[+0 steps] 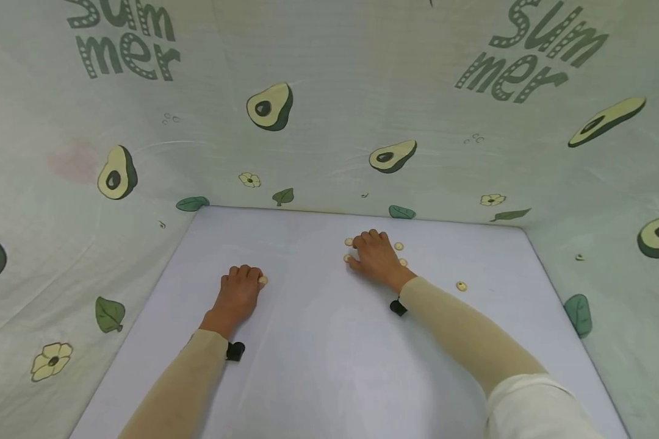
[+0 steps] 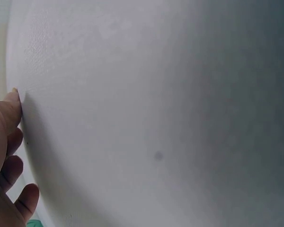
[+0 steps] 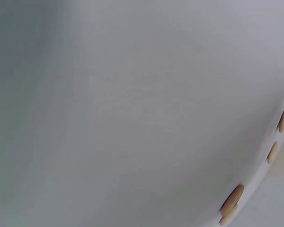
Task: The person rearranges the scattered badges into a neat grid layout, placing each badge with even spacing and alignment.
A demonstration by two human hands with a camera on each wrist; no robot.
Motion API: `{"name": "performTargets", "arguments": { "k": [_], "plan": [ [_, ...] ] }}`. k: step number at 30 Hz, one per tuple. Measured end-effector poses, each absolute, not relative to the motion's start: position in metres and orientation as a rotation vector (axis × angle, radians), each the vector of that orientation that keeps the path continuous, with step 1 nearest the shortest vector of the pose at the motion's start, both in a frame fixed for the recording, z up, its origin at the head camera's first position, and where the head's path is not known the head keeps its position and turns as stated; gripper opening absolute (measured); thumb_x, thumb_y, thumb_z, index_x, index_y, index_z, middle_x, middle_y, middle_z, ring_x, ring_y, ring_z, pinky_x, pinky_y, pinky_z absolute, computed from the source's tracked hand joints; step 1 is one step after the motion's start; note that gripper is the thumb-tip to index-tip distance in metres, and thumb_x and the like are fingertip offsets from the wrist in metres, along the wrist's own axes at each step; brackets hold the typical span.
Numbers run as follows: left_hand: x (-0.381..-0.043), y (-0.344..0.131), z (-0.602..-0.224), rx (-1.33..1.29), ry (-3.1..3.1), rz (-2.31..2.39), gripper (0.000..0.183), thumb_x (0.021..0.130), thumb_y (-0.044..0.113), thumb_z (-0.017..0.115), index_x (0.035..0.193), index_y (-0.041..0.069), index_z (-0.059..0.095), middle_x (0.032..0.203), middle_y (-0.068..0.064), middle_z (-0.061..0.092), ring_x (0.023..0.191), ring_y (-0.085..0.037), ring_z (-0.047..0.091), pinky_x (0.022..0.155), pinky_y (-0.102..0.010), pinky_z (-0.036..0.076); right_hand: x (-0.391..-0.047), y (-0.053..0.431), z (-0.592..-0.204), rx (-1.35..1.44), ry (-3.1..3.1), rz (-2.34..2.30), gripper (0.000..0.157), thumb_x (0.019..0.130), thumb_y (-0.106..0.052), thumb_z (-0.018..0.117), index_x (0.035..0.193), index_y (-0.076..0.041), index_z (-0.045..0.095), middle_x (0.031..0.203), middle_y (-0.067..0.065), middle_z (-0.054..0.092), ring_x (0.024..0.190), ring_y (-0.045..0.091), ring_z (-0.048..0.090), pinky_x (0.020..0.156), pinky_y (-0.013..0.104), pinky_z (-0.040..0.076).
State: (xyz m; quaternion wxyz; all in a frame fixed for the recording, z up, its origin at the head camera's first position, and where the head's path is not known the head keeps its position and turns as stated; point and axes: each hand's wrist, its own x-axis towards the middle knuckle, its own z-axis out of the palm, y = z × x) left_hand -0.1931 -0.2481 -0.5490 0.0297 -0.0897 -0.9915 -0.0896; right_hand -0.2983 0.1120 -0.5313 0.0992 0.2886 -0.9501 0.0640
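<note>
Small round pale wooden discs lie on the white tabletop. On the left, my left hand (image 1: 240,292) pinches one disc (image 1: 263,280) at the thumb side, close to the table surface. The left wrist view shows the thumb (image 2: 12,106) with a sliver of pale edge at its tip. Farther back and to the right, my right hand (image 1: 378,259) is low over the table, thumb and index finger apart. One disc (image 1: 348,242) lies by its index finger, another disc (image 1: 347,258) at its thumb tip. No part of that hand shows in the right wrist view.
Right of the right hand lie a disc (image 1: 398,246), another disc (image 1: 403,262) partly behind the wrist, and a marked disc (image 1: 461,286) farther off. An avocado-printed cloth (image 1: 329,122) rises behind the table (image 1: 318,366) and along its sides.
</note>
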Motion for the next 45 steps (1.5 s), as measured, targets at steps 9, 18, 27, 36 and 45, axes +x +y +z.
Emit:
{"name": "performTargets", "arguments": {
  "k": [9, 18, 27, 36, 45],
  "plan": [
    [-0.194, -0.246, -0.551, -0.284, -3.042, -0.253, 0.023, 0.107, 0.020, 0.064, 0.118, 0.000, 0.063, 0.111, -0.019, 0.062, 0.104, -0.040, 0.053, 0.083, -0.056, 0.047, -0.282, 0.137, -0.523, 0.821, -2.714, 0.068, 0.031, 0.099, -0.033, 0.070, 0.103, -0.004, 0.064, 0.086, 0.007, 0.052, 0.085, 0.029, 0.049, 0.082, 0.043, 0.038],
    [-0.195, -0.248, -0.554, -0.279, -3.068, -0.276, 0.024, 0.108, 0.021, 0.062, 0.120, 0.001, 0.061, 0.115, -0.020, 0.062, 0.107, -0.041, 0.053, 0.085, -0.058, 0.045, -0.263, 0.177, -0.520, 0.730, -2.699, 0.130, 0.034, 0.096, -0.027, 0.074, 0.118, -0.003, 0.066, 0.103, 0.013, 0.063, 0.094, 0.033, 0.053, 0.083, 0.044, 0.041],
    [-0.194, -0.247, -0.549, -0.272, -3.091, -0.317, 0.022, 0.109, 0.019, 0.060, 0.121, 0.000, 0.060, 0.117, -0.021, 0.061, 0.110, -0.042, 0.052, 0.089, -0.060, 0.044, -0.237, 0.238, -0.517, 0.639, -2.694, 0.133, 0.038, 0.097, -0.031, 0.073, 0.118, 0.000, 0.065, 0.106, 0.016, 0.064, 0.099, 0.037, 0.056, 0.085, 0.049, 0.043],
    [-0.195, -0.244, -0.546, -0.277, -3.091, -0.327, 0.022, 0.109, 0.019, 0.060, 0.120, 0.000, 0.060, 0.115, -0.021, 0.061, 0.108, -0.042, 0.052, 0.087, -0.058, 0.045, -0.207, 0.305, -0.528, 0.572, -2.639, 0.089, 0.031, 0.092, -0.024, 0.075, 0.108, 0.002, 0.068, 0.099, 0.018, 0.065, 0.094, 0.041, 0.057, 0.086, 0.058, 0.043],
    [-0.195, -0.243, -0.546, -0.255, -3.120, -0.335, 0.024, 0.110, 0.019, 0.058, 0.123, 0.000, 0.059, 0.117, -0.021, 0.060, 0.110, -0.042, 0.053, 0.087, -0.058, 0.044, -0.180, 0.331, -0.536, 0.541, -2.847, 0.095, 0.039, 0.097, -0.033, 0.075, 0.114, 0.002, 0.070, 0.107, 0.018, 0.065, 0.102, 0.040, 0.055, 0.092, 0.060, 0.041]
  ]
}}
